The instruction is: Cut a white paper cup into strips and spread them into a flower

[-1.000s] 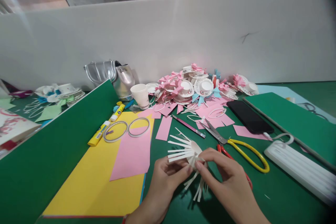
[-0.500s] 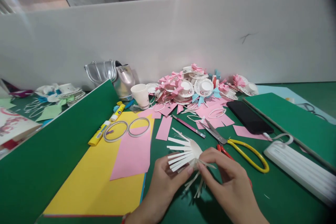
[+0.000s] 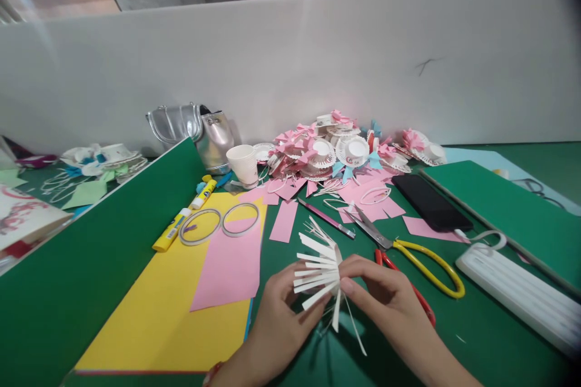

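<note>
A white paper cup point(image 3: 318, 273), its wall slit into many narrow strips that fan out, is held above the green table. My left hand point(image 3: 284, 308) grips it from the left, with fingers behind the strips. On the right side, thumb and forefinger of my right hand point(image 3: 379, 290) pinch it near the base. A few thin strips hang below it. Just beyond my right hand lie scissors with yellow handles point(image 3: 429, 266) and a red-handled tool point(image 3: 415, 296), which that hand partly covers.
Yellow paper point(image 3: 154, 314) with pink sheets and two tape rings point(image 3: 200, 227) lies left, near glue sticks point(image 3: 172, 230) and a green divider point(image 3: 113, 242). Small paper hats with bows point(image 3: 336, 145) are piled at the back. A phone point(image 3: 431, 202) and power strip point(image 3: 517, 290) lie right.
The slit cup has been turned in my hands, so its strips point more to the left and the base faces right. My right hand has shifted slightly, showing more of the red-handled tool.
</note>
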Available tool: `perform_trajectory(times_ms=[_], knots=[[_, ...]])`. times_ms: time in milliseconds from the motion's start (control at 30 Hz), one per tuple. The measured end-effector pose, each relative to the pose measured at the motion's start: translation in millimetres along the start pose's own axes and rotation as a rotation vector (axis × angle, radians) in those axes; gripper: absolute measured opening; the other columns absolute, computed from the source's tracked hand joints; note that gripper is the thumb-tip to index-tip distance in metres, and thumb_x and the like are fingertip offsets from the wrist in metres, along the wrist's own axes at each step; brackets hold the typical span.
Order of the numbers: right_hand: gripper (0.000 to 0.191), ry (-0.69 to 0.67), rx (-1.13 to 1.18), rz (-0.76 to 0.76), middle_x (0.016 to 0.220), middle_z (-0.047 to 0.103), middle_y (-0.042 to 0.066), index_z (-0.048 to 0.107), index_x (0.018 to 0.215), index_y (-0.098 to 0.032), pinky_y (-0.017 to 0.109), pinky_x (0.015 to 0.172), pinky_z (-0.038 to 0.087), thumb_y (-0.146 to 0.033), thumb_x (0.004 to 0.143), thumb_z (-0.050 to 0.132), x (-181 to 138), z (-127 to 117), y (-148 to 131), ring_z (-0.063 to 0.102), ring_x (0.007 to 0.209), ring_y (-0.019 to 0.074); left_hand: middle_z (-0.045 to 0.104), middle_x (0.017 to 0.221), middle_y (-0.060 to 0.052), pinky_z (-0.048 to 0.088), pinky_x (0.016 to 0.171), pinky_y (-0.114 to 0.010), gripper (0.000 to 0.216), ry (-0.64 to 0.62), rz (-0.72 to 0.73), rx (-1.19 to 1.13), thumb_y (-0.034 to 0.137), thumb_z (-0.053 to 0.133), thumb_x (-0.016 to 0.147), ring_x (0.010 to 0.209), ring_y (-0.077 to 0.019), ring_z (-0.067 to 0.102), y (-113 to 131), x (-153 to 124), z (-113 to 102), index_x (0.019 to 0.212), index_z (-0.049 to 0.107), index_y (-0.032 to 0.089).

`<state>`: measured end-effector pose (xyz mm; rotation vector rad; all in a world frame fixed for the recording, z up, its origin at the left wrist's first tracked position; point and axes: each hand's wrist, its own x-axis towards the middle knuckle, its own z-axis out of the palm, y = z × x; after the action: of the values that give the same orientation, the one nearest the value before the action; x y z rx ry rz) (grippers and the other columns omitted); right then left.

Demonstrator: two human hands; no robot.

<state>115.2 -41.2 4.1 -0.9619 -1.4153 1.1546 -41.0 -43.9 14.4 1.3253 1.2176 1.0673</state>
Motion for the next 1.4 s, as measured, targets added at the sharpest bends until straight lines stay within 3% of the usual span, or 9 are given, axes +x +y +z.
perform_trajectory(times_ms=[200, 433, 633, 733, 867, 1200, 1400], knots=[[0.016, 0.026, -0.136, -0.052, 0.063, 0.063, 0.001, 0.063, 0.065, -0.020, 0.025, 0.060, 0.048, -0.021, 0.080, 0.062, 0, 1, 0, 0.059, 0.063, 0.0174, 0.073, 0.086, -0.008, 0.056, 0.068, -0.027, 0.018, 0.023, -0.031, -0.076, 0.018, 0.074, 0.061, 0.078, -0.0236, 0.068, 0, -3, 4, 0.079, 0.074, 0.017], [0.018, 0.068, -0.328, -0.242, 0.061, 0.061, 0.001, 0.060, 0.066, -0.019, 0.026, 0.055, 0.045, -0.012, 0.082, 0.057, -2, 3, -2, 0.057, 0.058, 0.0161, 0.073, 0.087, -0.009, 0.055, 0.072, -0.028, 0.019, 0.060, 0.017, 0.016, 0.017, 0.076, 0.058, 0.081, -0.0241, 0.067, -9, -5, 6, 0.077, 0.075, 0.019], [0.020, 0.076, -0.429, -0.243, 0.060, 0.058, 0.003, 0.058, 0.065, -0.017, 0.027, 0.053, 0.043, -0.012, 0.084, 0.055, -4, 2, 0, 0.053, 0.057, 0.0166, 0.068, 0.109, -0.013, 0.054, 0.079, -0.033, 0.053, 0.145, -0.128, -0.088, 0.023, 0.080, 0.049, 0.092, -0.0274, 0.066, -27, -12, 9, 0.100, 0.068, 0.017], [0.019, 0.070, -0.487, -0.342, 0.059, 0.058, 0.002, 0.057, 0.066, -0.018, 0.028, 0.053, 0.042, -0.009, 0.083, 0.057, -4, 2, 0, 0.052, 0.056, 0.0166, 0.070, 0.102, -0.014, 0.054, 0.079, -0.035, 0.033, 0.091, -0.116, 0.026, 0.030, 0.075, 0.060, 0.091, -0.0285, 0.066, -18, -8, 6, 0.090, 0.072, 0.015], [0.016, 0.030, -0.499, -0.435, 0.062, 0.061, 0.003, 0.058, 0.071, -0.018, 0.029, 0.055, 0.043, -0.005, 0.080, 0.059, -5, 1, -2, 0.055, 0.059, 0.0173, 0.074, 0.089, -0.009, 0.053, 0.079, -0.033, 0.016, -0.009, 0.032, 0.131, 0.028, 0.068, 0.070, 0.082, -0.0249, 0.067, -2, -1, -1, 0.080, 0.076, 0.019], [0.017, 0.062, -0.415, -0.425, 0.066, 0.058, 0.003, 0.055, 0.073, -0.017, 0.028, 0.056, 0.044, -0.001, 0.081, 0.053, -5, 6, -4, 0.053, 0.062, 0.0154, 0.075, 0.083, -0.009, 0.055, 0.074, -0.029, 0.017, -0.037, 0.152, 0.134, 0.027, 0.068, 0.071, 0.074, -0.0220, 0.069, -1, 1, -5, 0.081, 0.076, 0.017], [0.018, 0.056, -0.395, -0.405, 0.071, 0.059, 0.003, 0.055, 0.078, -0.018, 0.027, 0.060, 0.043, -0.001, 0.084, 0.052, -7, 5, 3, 0.053, 0.066, 0.0151, 0.076, 0.081, -0.006, 0.055, 0.073, -0.025, 0.012, 0.010, 0.123, 0.039, 0.022, 0.068, 0.070, 0.074, -0.0192, 0.070, -5, 1, -2, 0.079, 0.074, 0.018]])
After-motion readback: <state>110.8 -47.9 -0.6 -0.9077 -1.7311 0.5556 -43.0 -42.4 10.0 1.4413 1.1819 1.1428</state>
